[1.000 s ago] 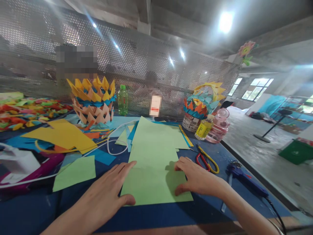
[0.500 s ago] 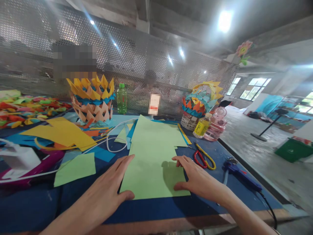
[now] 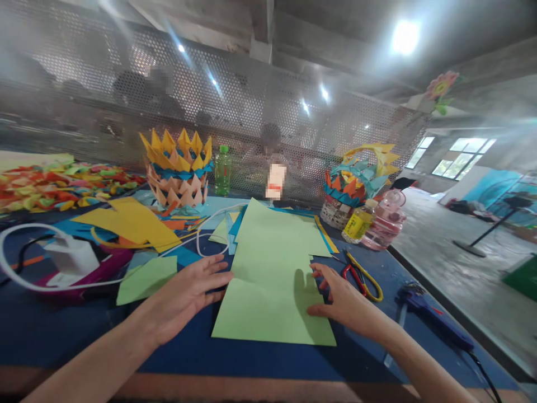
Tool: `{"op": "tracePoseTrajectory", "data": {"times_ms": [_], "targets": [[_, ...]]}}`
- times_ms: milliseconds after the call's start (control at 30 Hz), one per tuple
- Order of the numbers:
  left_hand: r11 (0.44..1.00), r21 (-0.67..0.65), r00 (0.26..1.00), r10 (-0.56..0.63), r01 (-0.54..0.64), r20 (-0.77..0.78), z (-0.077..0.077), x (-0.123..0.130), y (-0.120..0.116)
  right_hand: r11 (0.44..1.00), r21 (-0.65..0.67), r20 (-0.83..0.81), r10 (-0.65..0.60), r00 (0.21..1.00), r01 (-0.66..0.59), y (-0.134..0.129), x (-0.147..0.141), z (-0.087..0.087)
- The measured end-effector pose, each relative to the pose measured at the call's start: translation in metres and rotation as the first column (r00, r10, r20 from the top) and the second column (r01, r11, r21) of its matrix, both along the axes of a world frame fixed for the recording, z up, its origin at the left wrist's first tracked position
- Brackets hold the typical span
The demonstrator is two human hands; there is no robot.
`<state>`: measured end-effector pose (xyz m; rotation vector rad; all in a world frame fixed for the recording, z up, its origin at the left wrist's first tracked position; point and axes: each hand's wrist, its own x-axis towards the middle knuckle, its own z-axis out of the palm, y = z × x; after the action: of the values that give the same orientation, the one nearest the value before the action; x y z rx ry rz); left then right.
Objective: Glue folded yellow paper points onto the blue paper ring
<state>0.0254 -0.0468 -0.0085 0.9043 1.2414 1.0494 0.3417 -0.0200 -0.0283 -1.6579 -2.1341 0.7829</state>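
A light green paper sheet lies flat on the dark blue table top in front of me, a faint crease across it. Farther back, more green paper lies over blue and yellow sheets. My left hand is beside the left edge, fingers stretched and spread, fingertips close to the paper; contact is hard to judge. At the right edge, my right hand has thumb and fingers apart over the sheet, casting a shadow on it. Neither hand holds anything. Scissors with red and yellow handles lie beyond my right hand.
On the right lies a blue glue gun with its cord. A yellow-labelled bottle and a pink bottle stand behind. Leftward are a white charger, yellow paper, a folded-paper basket and a green bottle.
My view has swung a little left, so things sit farther right. My left hand has turned, its thumb no longer over the sheet. My right hand stays at the right edge.
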Motion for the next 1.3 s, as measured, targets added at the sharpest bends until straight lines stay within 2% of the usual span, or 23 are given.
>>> {"op": "tracePoseTrajectory", "data": {"times_ms": [100,233,300,400,500,633,867,933,1033,1167,1300], "targets": [[0.999,-0.03,0.999,0.031,-0.032,-0.036,0.001,0.006,0.002,1.0,0.001,-0.039,-0.005,0.999,0.005,-0.002,-0.002,0.0],[0.994,0.077,0.976,0.088,-0.074,-0.198,0.007,0.014,0.004,0.998,-0.018,-0.126,-0.059,0.99,0.057,-0.002,-0.002,-0.003],[0.993,0.082,0.983,0.092,-0.08,-0.156,0.014,0.016,0.005,0.994,-0.052,-0.197,-0.109,0.974,0.1,0.002,-0.001,-0.004],[0.997,0.02,0.997,0.08,-0.081,0.022,0.02,0.015,0.008,0.979,-0.148,-0.335,-0.182,0.924,0.139,0.007,0.003,-0.001],[0.995,-0.032,0.988,0.097,-0.093,0.123,0.015,0.009,0.014,0.951,-0.28,-0.44,-0.248,0.863,0.13,0.011,0.007,0.008],[0.994,-0.069,0.987,0.093,-0.085,0.128,0.005,0.007,0.02,0.916,-0.378,-0.485,-0.322,0.813,0.137,0.012,0.005,0.015],[0.997,-0.034,0.985,-0.064,0.07,0.157,0.016,0.02,0.013,0.928,-0.329,-0.514,-0.332,0.791,0.175,0.012,0.0,0.003],[0.994,-0.046,0.985,-0.094,0.102,0.141,0.014,0.022,0.012,0.935,-0.308,-0.528,-0.323,0.785,0.177,0.011,0.0,0.001],[0.991,-0.042,0.988,-0.126,0.13,0.09,0.002,0.024,0.011,0.942,-0.293,-0.541,-0.304,0.784,0.163,0.009,0.0,0.0],[0.993,0.076,0.991,-0.098,0.091,0.096,-0.009,0.028,0.009,0.945,-0.274,-0.546,-0.305,0.78,0.178,0.01,0.003,-0.003],[0.987,0.158,0.991,-0.054,0.035,0.119,0.003,0.029,0.005,0.936,-0.29,-0.588,-0.338,0.735,0.199,0.009,0.005,0.002]]}}
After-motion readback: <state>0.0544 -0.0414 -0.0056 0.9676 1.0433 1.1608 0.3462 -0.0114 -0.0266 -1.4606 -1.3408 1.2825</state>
